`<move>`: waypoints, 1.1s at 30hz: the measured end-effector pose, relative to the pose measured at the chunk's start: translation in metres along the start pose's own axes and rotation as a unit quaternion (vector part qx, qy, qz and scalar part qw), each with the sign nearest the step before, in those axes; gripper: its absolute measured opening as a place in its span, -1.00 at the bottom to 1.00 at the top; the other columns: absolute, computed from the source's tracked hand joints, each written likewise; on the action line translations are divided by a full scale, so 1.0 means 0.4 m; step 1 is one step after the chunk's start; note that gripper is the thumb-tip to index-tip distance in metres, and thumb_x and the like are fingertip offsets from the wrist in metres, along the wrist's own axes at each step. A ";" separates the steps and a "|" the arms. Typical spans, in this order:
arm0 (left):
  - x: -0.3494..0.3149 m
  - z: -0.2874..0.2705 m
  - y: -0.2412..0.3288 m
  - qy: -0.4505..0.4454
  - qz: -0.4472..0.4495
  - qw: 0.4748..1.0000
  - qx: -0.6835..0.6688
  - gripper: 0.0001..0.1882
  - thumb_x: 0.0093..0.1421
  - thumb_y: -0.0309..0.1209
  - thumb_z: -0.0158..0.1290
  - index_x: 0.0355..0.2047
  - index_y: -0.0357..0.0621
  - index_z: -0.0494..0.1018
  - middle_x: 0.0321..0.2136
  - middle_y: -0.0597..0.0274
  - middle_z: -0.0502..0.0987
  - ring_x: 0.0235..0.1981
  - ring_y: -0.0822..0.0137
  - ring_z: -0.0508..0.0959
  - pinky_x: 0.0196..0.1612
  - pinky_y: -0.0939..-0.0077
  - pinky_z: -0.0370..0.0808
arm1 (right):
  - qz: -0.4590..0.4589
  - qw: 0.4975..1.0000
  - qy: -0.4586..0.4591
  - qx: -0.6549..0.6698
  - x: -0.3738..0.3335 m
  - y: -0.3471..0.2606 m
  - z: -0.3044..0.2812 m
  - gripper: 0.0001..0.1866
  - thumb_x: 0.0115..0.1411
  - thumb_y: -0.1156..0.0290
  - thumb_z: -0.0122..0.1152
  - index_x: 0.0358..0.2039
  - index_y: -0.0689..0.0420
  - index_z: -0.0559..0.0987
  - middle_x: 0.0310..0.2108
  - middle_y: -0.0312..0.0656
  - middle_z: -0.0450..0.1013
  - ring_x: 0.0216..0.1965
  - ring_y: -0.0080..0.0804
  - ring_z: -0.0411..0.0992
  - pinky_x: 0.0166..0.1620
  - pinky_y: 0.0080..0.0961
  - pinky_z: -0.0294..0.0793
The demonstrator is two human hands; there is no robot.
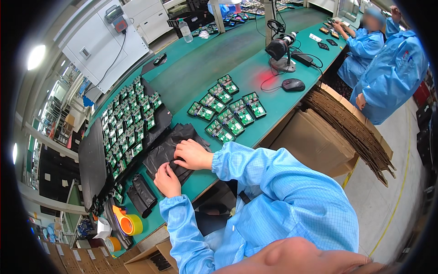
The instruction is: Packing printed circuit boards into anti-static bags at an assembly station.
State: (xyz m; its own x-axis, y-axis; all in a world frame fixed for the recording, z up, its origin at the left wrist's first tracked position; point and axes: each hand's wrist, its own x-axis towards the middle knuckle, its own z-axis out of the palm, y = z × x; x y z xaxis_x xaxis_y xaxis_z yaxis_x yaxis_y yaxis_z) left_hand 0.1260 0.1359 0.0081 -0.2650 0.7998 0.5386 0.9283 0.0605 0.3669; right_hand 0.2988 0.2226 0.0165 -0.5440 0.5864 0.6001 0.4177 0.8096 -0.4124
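Note:
Thin black plastic bags [157, 154] lie in a loose pile at the near edge of the green bench. Over the near side of this pile, my left hand [168, 181] pinches the edge of a bag between thumb and fingers. My right hand [195, 154] rests on the bags just beyond it, fingers curled down on the same edge. Past my right hand, several green circuit boards in black housings [230, 119] lie in two rows. Many more such boards [130, 121] stand packed on a black sheet to the left.
A folded black bag bundle [142, 195] and a yellow tape roll [131, 224] lie at the near left. A scanner on a stand [282, 50] and a black mouse [293, 85] are farther right. Cardboard sheets [349, 123] stack beside the bench. Two people in blue coats [388, 68] are at the far right.

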 end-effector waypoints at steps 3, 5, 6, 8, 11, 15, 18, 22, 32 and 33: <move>-0.003 -0.007 -0.001 -0.003 -0.004 1.000 0.002 -0.82 0.41 -0.28 0.06 -0.14 0.01 0.63 -0.27 0.28 0.67 -0.21 0.15 0.59 -0.05 0.20 0.41 | -0.001 1.000 -0.001 0.003 0.001 -0.003 0.005 -0.79 0.26 0.14 0.34 -0.29 0.00 0.67 -0.27 -0.29 0.50 -0.09 -0.27 0.45 -0.02 -0.29 0.37; -0.004 -0.006 -0.004 -0.003 -0.006 1.000 0.000 -0.82 0.41 -0.28 0.06 -0.14 0.01 0.63 -0.27 0.28 0.67 -0.21 0.15 0.59 -0.05 0.20 0.41 | -0.001 1.000 -0.003 0.004 0.002 -0.004 0.007 -0.79 0.26 0.14 0.34 -0.29 0.00 0.67 -0.27 -0.29 0.50 -0.09 -0.27 0.45 -0.02 -0.29 0.37; -0.004 -0.005 -0.004 -0.002 -0.006 1.000 -0.001 -0.82 0.41 -0.28 0.06 -0.14 0.01 0.63 -0.27 0.29 0.67 -0.21 0.15 0.59 -0.05 0.20 0.41 | -0.001 1.000 -0.002 0.003 0.002 -0.005 0.005 -0.79 0.26 0.14 0.34 -0.29 0.00 0.67 -0.27 -0.29 0.50 -0.09 -0.27 0.45 -0.02 -0.29 0.37; -0.003 -0.002 -0.005 -0.004 -0.006 1.000 -0.001 -0.82 0.41 -0.28 0.06 -0.15 0.01 0.63 -0.26 0.29 0.67 -0.20 0.15 0.59 -0.05 0.20 0.41 | -0.001 1.000 -0.001 0.001 0.001 -0.004 0.002 -0.79 0.26 0.14 0.34 -0.29 0.00 0.67 -0.27 -0.29 0.50 -0.09 -0.27 0.45 -0.01 -0.29 0.37; 0.000 0.003 -0.001 -0.007 -0.006 1.000 -0.003 -0.82 0.41 -0.28 0.06 -0.15 0.01 0.63 -0.25 0.29 0.68 -0.19 0.15 0.60 -0.04 0.19 0.41 | 0.001 1.000 -0.003 -0.003 0.000 -0.001 -0.004 -0.78 0.26 0.13 0.34 -0.29 0.00 0.67 -0.28 -0.29 0.50 -0.09 -0.27 0.45 -0.01 -0.29 0.37; -0.001 0.002 -0.004 0.003 0.002 1.000 0.000 -0.82 0.40 -0.28 0.06 -0.15 0.01 0.63 -0.23 0.27 0.69 -0.18 0.12 0.61 -0.04 0.17 0.42 | 0.002 1.000 0.000 0.003 0.001 0.000 -0.002 -0.77 0.25 0.12 0.34 -0.30 0.00 0.67 -0.28 -0.28 0.50 -0.09 -0.24 0.45 -0.01 -0.28 0.37; -0.003 -0.014 -0.015 -0.005 -0.020 1.000 0.015 -0.81 0.39 -0.28 0.07 -0.14 0.02 0.64 -0.22 0.24 0.70 -0.16 0.08 0.62 -0.04 0.13 0.44 | -0.009 1.000 0.004 0.011 0.011 -0.017 0.011 -0.75 0.22 0.10 0.34 -0.32 0.01 0.68 -0.30 -0.25 0.51 -0.10 -0.19 0.46 -0.04 -0.22 0.38; 0.012 -0.001 0.012 0.026 0.002 1.000 -0.001 -0.84 0.35 -0.30 0.10 -0.18 0.04 0.66 -0.27 0.15 0.70 -0.22 -0.03 0.64 -0.15 -0.01 0.50 | -0.004 1.000 0.018 0.007 0.006 0.003 -0.003 -0.75 0.20 0.11 0.34 -0.34 0.02 0.70 -0.28 -0.19 0.55 -0.12 -0.10 0.50 -0.08 -0.12 0.44; 0.011 0.005 0.006 0.024 0.005 1.000 -0.008 -0.85 0.38 -0.30 0.09 -0.14 0.02 0.60 -0.27 0.20 0.68 -0.17 0.05 0.61 -0.04 0.11 0.42 | 0.116 0.980 0.067 -0.144 0.009 0.040 0.022 -0.03 0.27 -0.15 0.26 0.41 0.35 0.20 0.32 0.16 0.32 0.41 0.08 0.20 0.36 0.02 0.13; 0.007 -0.001 -0.005 0.033 -0.002 0.999 -0.013 -0.83 0.38 -0.29 0.08 -0.11 0.00 0.59 -0.29 0.17 0.68 -0.20 0.02 0.61 -0.07 0.08 0.43 | 0.110 0.980 0.076 -0.146 0.017 0.032 0.028 -0.03 0.28 -0.14 0.26 0.41 0.35 0.20 0.30 0.16 0.34 0.40 0.08 0.21 0.36 0.02 0.12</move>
State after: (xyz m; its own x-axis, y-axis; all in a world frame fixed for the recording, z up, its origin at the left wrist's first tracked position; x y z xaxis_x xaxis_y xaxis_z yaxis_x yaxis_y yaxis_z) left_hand 0.1233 0.1380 0.0091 -0.2859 0.7588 0.5852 0.9201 0.0468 0.3888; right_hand 0.2922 0.2374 0.0075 -0.3128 0.7175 0.6224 0.7147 0.6094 -0.3433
